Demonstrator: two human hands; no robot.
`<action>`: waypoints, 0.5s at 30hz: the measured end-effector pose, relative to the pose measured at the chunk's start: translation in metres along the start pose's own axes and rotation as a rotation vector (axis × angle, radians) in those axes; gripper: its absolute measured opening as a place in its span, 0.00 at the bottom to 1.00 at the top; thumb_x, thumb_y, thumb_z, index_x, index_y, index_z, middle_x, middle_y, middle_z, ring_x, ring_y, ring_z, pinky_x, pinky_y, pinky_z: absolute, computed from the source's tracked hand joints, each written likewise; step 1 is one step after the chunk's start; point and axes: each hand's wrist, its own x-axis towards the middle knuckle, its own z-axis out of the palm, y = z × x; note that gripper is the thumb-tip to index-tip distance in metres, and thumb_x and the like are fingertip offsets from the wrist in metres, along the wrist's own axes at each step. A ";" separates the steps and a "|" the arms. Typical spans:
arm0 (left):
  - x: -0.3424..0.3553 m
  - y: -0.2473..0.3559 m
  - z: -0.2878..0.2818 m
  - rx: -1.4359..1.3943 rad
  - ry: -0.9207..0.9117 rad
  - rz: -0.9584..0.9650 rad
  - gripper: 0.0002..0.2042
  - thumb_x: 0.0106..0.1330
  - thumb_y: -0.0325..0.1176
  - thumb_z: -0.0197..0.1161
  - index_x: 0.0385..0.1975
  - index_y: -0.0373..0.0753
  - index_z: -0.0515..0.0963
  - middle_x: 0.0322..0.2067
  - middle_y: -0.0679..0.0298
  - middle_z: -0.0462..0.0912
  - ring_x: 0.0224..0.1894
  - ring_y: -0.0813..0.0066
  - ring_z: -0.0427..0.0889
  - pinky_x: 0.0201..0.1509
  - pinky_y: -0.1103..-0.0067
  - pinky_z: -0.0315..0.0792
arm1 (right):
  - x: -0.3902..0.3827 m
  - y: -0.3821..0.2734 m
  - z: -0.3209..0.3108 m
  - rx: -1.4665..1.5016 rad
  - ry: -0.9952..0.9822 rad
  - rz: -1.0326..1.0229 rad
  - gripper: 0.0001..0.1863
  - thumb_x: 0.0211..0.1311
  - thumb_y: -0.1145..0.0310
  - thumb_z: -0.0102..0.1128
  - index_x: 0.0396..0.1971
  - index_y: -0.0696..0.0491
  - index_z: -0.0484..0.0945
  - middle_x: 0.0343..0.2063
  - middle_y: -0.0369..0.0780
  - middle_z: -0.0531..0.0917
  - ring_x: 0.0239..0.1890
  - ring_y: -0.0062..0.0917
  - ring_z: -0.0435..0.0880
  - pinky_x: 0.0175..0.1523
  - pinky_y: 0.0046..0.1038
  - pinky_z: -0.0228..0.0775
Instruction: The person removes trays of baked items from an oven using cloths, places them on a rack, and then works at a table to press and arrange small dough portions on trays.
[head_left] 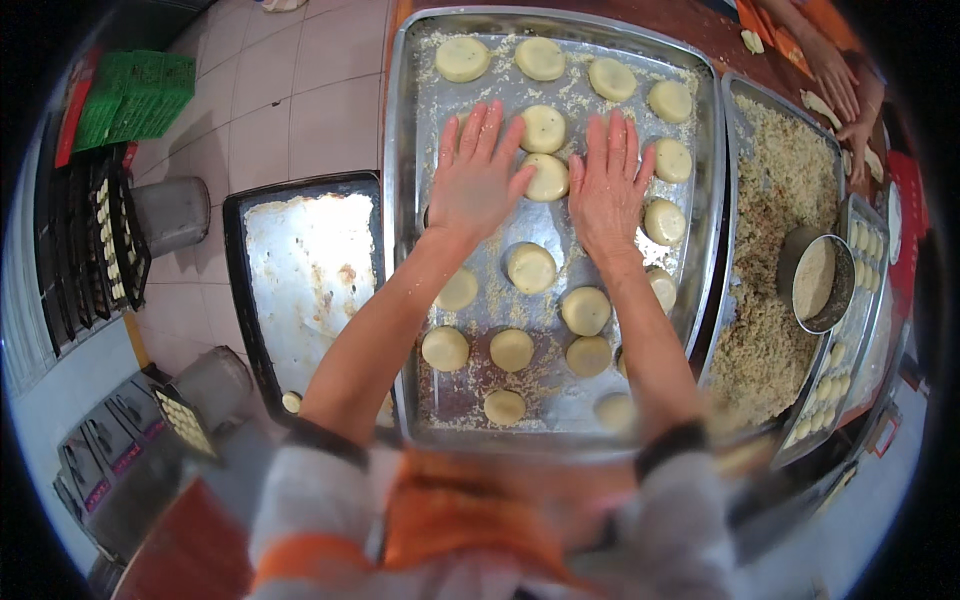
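Note:
Pale round dough cakes (530, 268), thick and flat-topped, lie spread over a large metal tray (470, 300) strewn with crumbs. My left hand (478, 180) rests palm down over the tray's upper left part, its fingers stretched out and apart. The edge of one cake shows beside its fingers, and its thumb is next to a cake (546, 178) in the middle. To the right of that cake, my right hand (608, 185) is also palm down with fingers extended. Whatever lies under the palms is hidden. Neither hand grasps anything.
A tray of crumbly filling (770, 230) with a metal bowl (822, 285) adjoins on the right. Beyond it, another tray (820, 405) holds small dough pieces. A dark-rimmed baking pan (310, 270) is at left. Another person's hands (845, 95) work at upper right. Green crates (135, 95) stand far left.

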 end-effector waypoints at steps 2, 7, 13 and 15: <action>-0.005 0.000 0.000 0.006 -0.085 -0.037 0.28 0.57 0.43 0.56 0.56 0.37 0.62 0.60 0.52 0.59 0.63 0.57 0.55 0.64 0.59 0.47 | -0.003 -0.005 -0.004 -0.060 -0.097 -0.059 0.27 0.61 0.60 0.47 0.60 0.49 0.57 0.62 0.39 0.57 0.65 0.35 0.50 0.65 0.48 0.35; -0.007 -0.006 0.004 -0.038 -0.035 -0.044 0.30 0.56 0.44 0.56 0.58 0.39 0.60 0.60 0.52 0.57 0.64 0.57 0.54 0.65 0.59 0.45 | -0.001 -0.009 -0.004 -0.038 -0.142 -0.080 0.30 0.60 0.59 0.48 0.61 0.49 0.55 0.63 0.38 0.56 0.65 0.33 0.50 0.65 0.50 0.33; 0.001 0.000 -0.016 -0.086 -0.011 -0.042 0.30 0.54 0.41 0.58 0.57 0.37 0.61 0.59 0.51 0.59 0.62 0.56 0.55 0.65 0.60 0.46 | 0.009 -0.006 -0.006 0.143 -0.084 0.031 0.31 0.60 0.58 0.48 0.61 0.52 0.54 0.62 0.42 0.55 0.65 0.36 0.50 0.65 0.48 0.32; -0.015 -0.011 0.000 -0.131 0.128 -0.142 0.29 0.52 0.40 0.60 0.55 0.37 0.63 0.55 0.50 0.63 0.59 0.54 0.59 0.62 0.61 0.51 | 0.006 -0.002 -0.004 0.366 0.028 0.154 0.29 0.59 0.60 0.51 0.59 0.54 0.57 0.60 0.46 0.57 0.63 0.39 0.53 0.65 0.45 0.37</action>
